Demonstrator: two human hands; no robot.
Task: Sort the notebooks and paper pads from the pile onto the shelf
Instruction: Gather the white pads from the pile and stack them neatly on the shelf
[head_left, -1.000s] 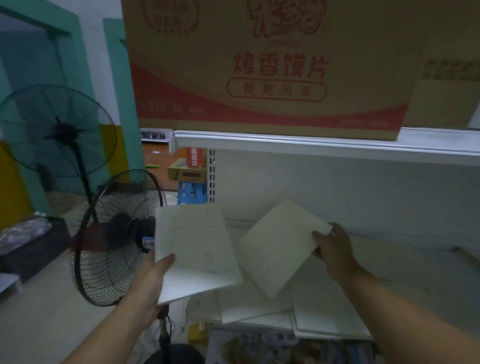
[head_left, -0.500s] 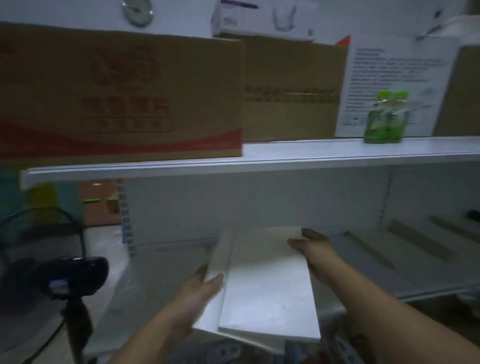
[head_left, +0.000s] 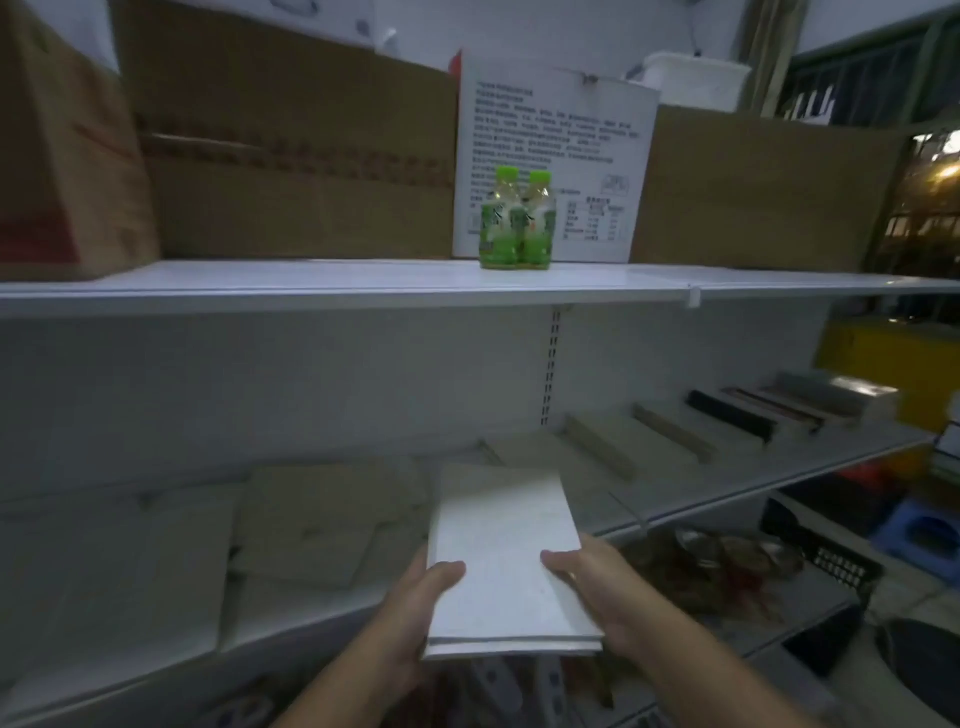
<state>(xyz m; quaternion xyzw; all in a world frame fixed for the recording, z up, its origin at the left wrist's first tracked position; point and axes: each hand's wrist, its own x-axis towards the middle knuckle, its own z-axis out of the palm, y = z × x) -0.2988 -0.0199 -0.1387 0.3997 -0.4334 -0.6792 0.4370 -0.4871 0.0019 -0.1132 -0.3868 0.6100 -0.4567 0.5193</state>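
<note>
Your left hand (head_left: 415, 608) grips the left edge of the two stacked white pads (head_left: 506, 561), with the thumb on the top cover and the fingers hidden beneath. Your right hand (head_left: 597, 587) clamps the right edge the same way. The pads lie level between your hands. Their far end is over the lower shelf (head_left: 779, 480) and their near end is off it; whether they touch the shelf cannot be told.

Left of the pads, a loose pile of pale pads (head_left: 322, 519) lies flat and overlapping on that shelf. Above the pads, two green bottles (head_left: 517, 223) stand on the upper shelf (head_left: 311, 286) before a white printed box (head_left: 556, 145), with cardboard boxes (head_left: 291, 156) on either side. Right of the pads and further back, a row of notebooks (head_left: 727, 415) leans along the lower shelf. Below and right of the pads sits a black crate (head_left: 826, 556).
</note>
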